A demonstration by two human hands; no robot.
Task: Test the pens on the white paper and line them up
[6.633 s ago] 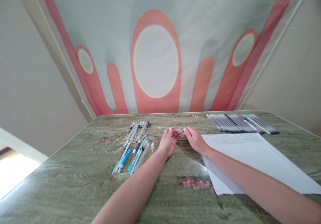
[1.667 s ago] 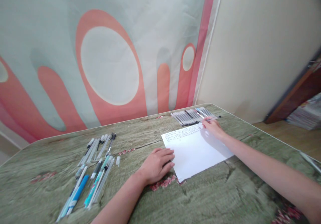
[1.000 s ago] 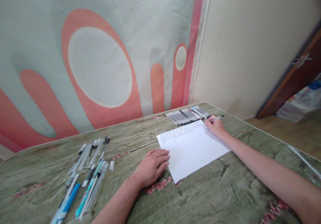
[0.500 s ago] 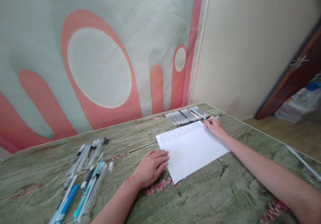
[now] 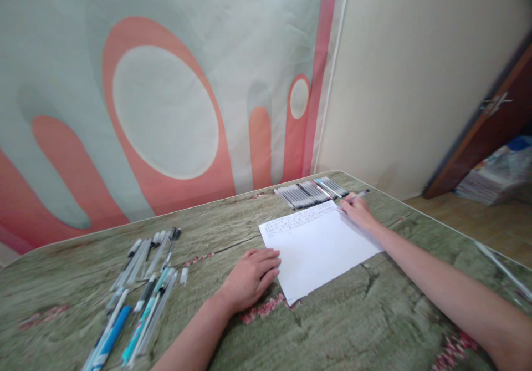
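A white sheet of paper lies on the table, with lines of small dark handwriting across its upper part. My right hand rests at the sheet's upper right edge, its fingers closed round a pen with a clear barrel and a dark end. The pen's tip is hidden or too small to make out. My left hand lies flat at the paper's left edge, fingers stretched out and touching it, holding nothing. Just beyond the paper is a neat row of pens, most with clear barrels.
On the left of the wood-patterned table lie several loose pens, a blue pen and a small clear cap. A long pale object lies near the right edge. A printed sheet hangs behind.
Hardly anything differs. My right hand and the pen have shifted very slightly to the right; my left hand and the paper stay in place.
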